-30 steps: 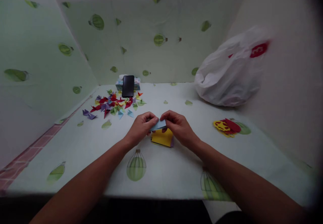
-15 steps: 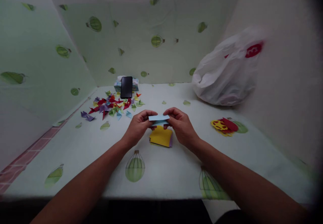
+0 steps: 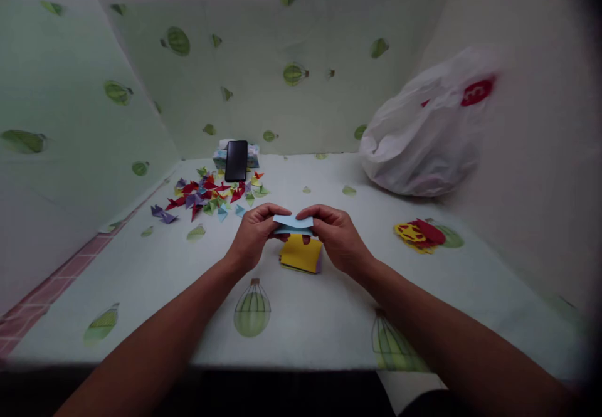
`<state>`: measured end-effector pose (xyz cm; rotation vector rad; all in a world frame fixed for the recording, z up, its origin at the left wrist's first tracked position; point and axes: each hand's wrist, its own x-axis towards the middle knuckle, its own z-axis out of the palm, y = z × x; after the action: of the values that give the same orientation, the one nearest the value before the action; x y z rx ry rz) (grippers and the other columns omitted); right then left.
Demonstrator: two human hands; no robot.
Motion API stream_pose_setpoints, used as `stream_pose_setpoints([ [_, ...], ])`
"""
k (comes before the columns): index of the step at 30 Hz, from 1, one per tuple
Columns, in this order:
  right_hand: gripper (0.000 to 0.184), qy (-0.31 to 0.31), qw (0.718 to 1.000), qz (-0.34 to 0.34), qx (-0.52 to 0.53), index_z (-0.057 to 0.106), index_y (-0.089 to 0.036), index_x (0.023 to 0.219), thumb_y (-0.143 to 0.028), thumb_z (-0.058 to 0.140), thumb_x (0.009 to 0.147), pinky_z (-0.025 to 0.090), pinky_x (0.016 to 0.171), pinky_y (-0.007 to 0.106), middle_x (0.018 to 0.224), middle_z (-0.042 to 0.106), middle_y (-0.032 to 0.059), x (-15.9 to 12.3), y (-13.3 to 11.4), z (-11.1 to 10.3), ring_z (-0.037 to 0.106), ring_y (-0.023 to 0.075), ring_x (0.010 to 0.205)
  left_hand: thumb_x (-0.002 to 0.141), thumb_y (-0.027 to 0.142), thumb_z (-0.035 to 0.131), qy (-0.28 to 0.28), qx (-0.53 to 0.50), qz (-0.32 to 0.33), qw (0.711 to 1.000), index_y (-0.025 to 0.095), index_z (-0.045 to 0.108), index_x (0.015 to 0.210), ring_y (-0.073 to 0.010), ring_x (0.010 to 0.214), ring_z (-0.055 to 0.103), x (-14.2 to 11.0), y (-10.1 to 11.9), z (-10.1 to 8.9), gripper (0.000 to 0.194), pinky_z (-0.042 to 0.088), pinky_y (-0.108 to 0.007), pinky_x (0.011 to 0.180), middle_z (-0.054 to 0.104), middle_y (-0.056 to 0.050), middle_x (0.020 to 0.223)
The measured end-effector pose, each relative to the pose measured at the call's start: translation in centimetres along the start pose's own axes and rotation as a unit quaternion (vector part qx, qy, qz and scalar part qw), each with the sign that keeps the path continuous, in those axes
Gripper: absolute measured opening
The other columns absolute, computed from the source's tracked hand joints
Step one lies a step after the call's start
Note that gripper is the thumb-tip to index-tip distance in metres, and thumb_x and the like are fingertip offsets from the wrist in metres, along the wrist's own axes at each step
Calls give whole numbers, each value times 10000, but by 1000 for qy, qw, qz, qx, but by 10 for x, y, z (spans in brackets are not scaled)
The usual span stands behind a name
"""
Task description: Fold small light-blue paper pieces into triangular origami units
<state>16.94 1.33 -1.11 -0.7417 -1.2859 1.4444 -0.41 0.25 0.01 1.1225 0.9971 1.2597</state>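
A light blue sheet of folding paper (image 3: 293,222) is held up between my two hands, bent over so that an upper and a lower layer show. My left hand (image 3: 256,232) pinches its left end, thumb and fingers closed on it. At the right end my right hand (image 3: 336,232) grips the same paper, its fingertips on the upper edge. Just below and behind the hands, a stack of coloured paper squares (image 3: 301,255) lies on the table, yellow on top, with purple and dark edges peeking out.
Many small folded paper cranes (image 3: 207,194) lie in a pile at the back left. Behind them a black phone (image 3: 236,161) leans on a tissue box (image 3: 253,155). Red and yellow paper cut-outs (image 3: 418,235) lie at right, below a white plastic bag (image 3: 418,141).
The blue paper has shifted slightly left and its upper layer now bows in the middle. My right thumb and fingers have moved inward along its upper edge.
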Motion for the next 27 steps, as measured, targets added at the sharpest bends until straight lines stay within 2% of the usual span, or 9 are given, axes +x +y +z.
stream_pose_setpoints([
  [9,159,-4,1000,1,7,717,-185,785,-148,574,727,450,617,283,684,644,-9,-1,-5,0,581,112,578,674,240,690,9,-21,-8,1000,147,707,791,-112,569,653,-3,4,2,150,568,-255,615,687,-1,696],
  [18,212,-8,997,-40,-69,708,-200,750,-125,511,729,451,648,298,623,617,-17,-3,-6,-2,573,132,600,651,186,622,-1,-46,-45,998,143,669,765,-107,549,638,1,2,-2,130,571,-254,613,648,2,666],
  [22,211,-7,994,-53,-96,694,-201,720,-121,499,714,447,637,294,626,612,-19,-3,-7,-2,574,131,589,673,187,618,-11,-58,-39,997,128,689,755,-107,569,631,1,1,-4,123,585,-252,611,647,-15,682],
  [27,210,-13,989,-66,-132,687,-201,711,-127,491,720,459,630,289,654,613,-16,-3,-10,-2,579,130,596,766,321,644,-20,-60,-10,998,127,684,761,-119,639,607,0,3,-3,198,597,-266,605,594,-13,701],
])
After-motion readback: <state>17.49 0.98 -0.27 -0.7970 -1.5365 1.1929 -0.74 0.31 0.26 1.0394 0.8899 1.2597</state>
